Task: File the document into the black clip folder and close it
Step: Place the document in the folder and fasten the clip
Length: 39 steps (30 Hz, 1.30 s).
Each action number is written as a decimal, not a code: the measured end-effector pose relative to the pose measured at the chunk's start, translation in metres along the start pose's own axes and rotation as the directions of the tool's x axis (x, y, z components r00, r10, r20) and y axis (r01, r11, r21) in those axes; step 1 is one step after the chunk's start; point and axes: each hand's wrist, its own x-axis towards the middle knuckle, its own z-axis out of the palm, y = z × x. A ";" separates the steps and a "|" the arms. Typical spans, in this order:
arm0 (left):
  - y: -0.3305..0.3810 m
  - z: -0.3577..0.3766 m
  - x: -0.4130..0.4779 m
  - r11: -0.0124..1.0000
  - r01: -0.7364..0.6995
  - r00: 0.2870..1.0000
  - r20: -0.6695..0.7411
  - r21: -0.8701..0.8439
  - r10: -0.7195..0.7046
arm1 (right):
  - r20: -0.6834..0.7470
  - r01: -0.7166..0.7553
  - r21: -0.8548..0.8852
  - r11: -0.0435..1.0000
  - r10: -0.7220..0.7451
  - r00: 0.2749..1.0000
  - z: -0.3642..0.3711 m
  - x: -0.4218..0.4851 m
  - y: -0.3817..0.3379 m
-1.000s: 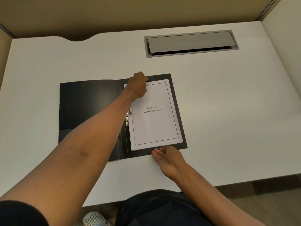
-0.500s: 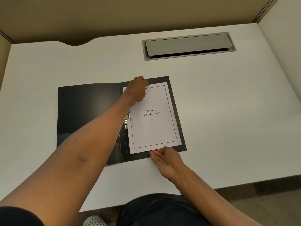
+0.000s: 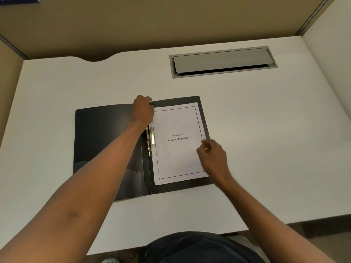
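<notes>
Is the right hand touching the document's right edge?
Touching. The head view shows the right hand with fingers curled onto the right edge of the document, no gap visible, in the open black clip folder.

A white table [image 3: 266, 130] fills most of the view, its far edge cut with a shallow curved notch [image 3: 96, 58] on the left. Set into the top near the back is a grey cable tray [image 3: 223, 61] with a hinged lid, a dark slot along its near side. Tan partition panels [image 3: 152, 21] stand behind, joined by grey metal strips; a pale panel [image 3: 330, 54] closes the right side. A blue sign corner [image 3: 19, 0] shows at top left. Brown floor [image 3: 313, 238] lies below the near edge
</notes>
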 end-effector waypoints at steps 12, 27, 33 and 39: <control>-0.027 -0.001 0.001 0.926 0.218 0.975 0.113 -0.307 -0.193 | 0.015 0.033 -0.398 0.917 -0.029 0.999 0.022 0.064 -0.002; -0.030 0.005 0.000 0.910 0.241 0.970 0.048 -0.337 -0.239 | 0.026 0.115 -0.424 0.898 -0.115 0.993 0.028 0.070 0.013; -0.030 0.004 0.001 0.918 0.233 0.972 0.045 -0.320 -0.231 | 0.057 0.153 -0.451 0.879 -0.142 0.988 0.029 0.069 0.018; -0.027 -0.001 -0.001 0.935 0.196 0.980 0.048 -0.295 -0.191 | 0.067 0.164 -0.471 0.866 -0.150 0.986 0.029 0.069 0.020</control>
